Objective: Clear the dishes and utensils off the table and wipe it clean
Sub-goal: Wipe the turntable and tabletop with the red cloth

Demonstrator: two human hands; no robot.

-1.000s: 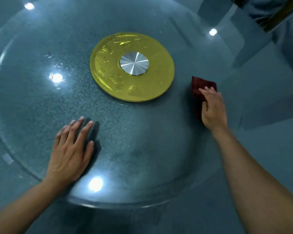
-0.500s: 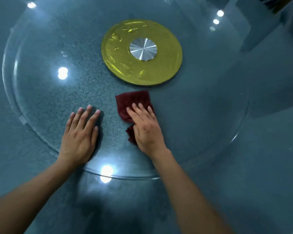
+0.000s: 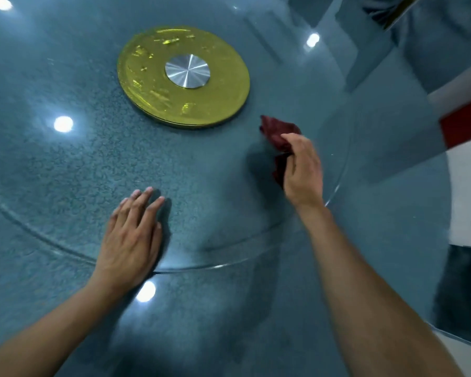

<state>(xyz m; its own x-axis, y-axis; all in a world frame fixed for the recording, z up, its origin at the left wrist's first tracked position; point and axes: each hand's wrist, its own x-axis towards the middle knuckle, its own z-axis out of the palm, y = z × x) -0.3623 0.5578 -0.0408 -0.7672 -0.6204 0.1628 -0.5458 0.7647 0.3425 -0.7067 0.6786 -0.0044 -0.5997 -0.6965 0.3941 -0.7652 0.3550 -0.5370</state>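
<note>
The big desk (image 3: pixel 256 336) is blue-grey and shiny, and it lies under both hands. No writing or labels can be read anywhere on it. A round glass turntable (image 3: pixel 65 172) sits on top of the desk, and its clear edge curves just under the left wrist and past the right wrist. Bright ceiling lights shine back off the glass as white spots; 1 spot glows right beside the left wrist.

A gold disc (image 3: pixel 223 85) lies in the middle of the glass, far in front of the left hand and up and to the left of the right hand. A small silver cap (image 3: pixel 187 71) sits in the middle of the gold disc.

The left hand (image 3: pixel 131 238) lies flat on the glass near its edge, with its fingers straight and close together, holding nothing. The right hand (image 3: pixel 303 170) is raised a little, and its fingers are curled around a dark red cloth (image 3: pixel 278 134). The cloth is bunched up and sticks out in front of the fingers, toward the gold disc but not touching it. More of the cloth hangs below the palm. The right hand looks a bit blurry.
</note>
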